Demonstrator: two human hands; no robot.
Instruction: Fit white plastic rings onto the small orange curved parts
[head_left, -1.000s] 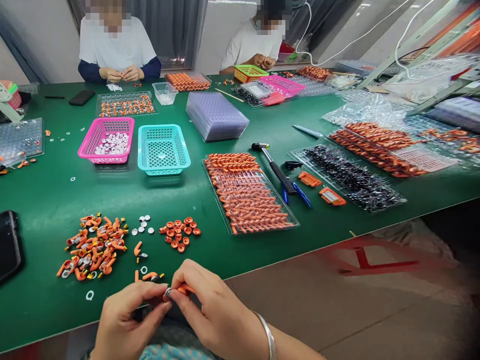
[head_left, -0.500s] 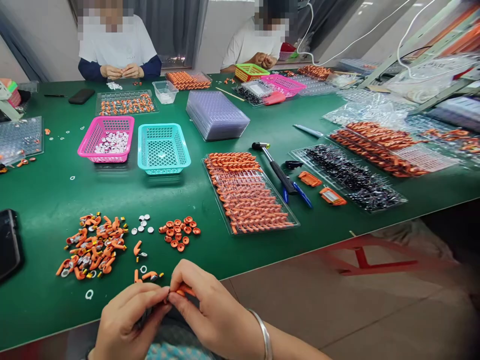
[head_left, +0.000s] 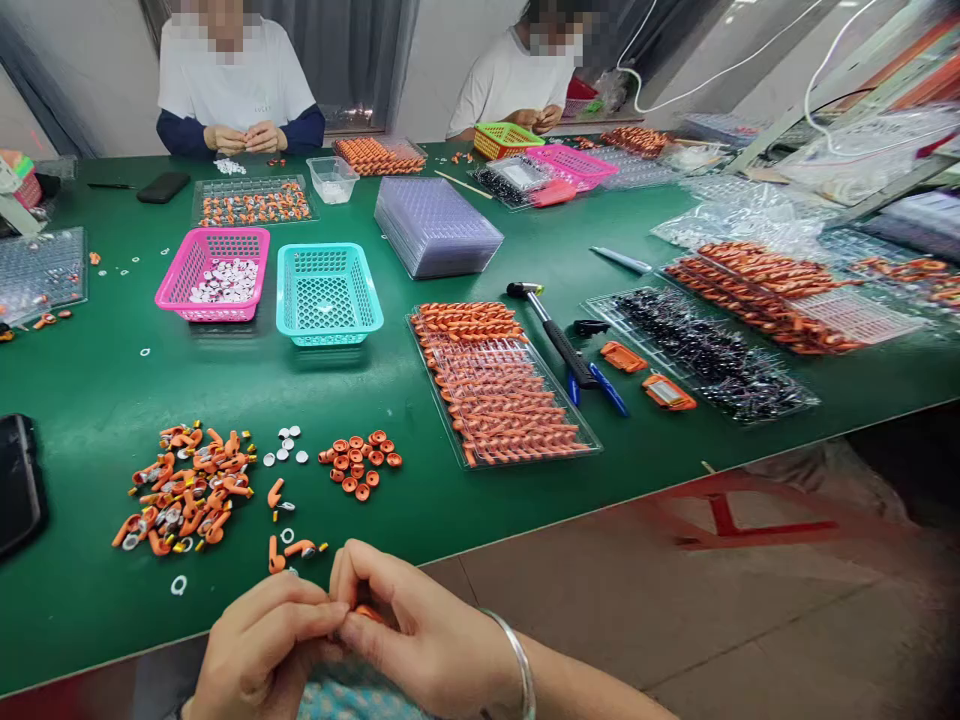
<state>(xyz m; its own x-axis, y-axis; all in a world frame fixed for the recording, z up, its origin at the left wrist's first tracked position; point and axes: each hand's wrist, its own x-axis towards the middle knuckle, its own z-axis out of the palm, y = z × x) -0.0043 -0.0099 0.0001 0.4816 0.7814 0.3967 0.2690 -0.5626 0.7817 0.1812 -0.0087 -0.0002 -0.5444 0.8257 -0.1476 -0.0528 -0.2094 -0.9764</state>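
Low in the view, over the table's near edge, my two hands meet fingertip to fingertip. My right hand (head_left: pixel 431 635), with a silver bangle at the wrist, is closed round an orange earbud shell (head_left: pixel 367 612), mostly covered by the fingers. My left hand (head_left: pixel 259 640) is pinched against the right fingertips; whatever lies between its fingers is hidden. Just beyond are a few loose earbud stems (head_left: pixel 276 555) and a white ring (head_left: pixel 178 585). A heap of orange earbud parts (head_left: pixel 191 485) lies to the left, with small orange caps (head_left: pixel 362 460) and white discs (head_left: pixel 287 445) beside it.
Farther back stand a pink basket (head_left: pixel 161 290) of white pieces and a turquoise basket (head_left: pixel 330 335). A tray of orange parts (head_left: pixel 510 400), a hammer (head_left: pixel 559 345) and a tray of black parts (head_left: pixel 705 350) lie right. A phone (head_left: pixel 16 485) is left. Two people sit opposite.
Both my hands have dropped slightly while staying together. The left fingers now cover more of the small piece at the fingertips. The parts on the table lie as before.
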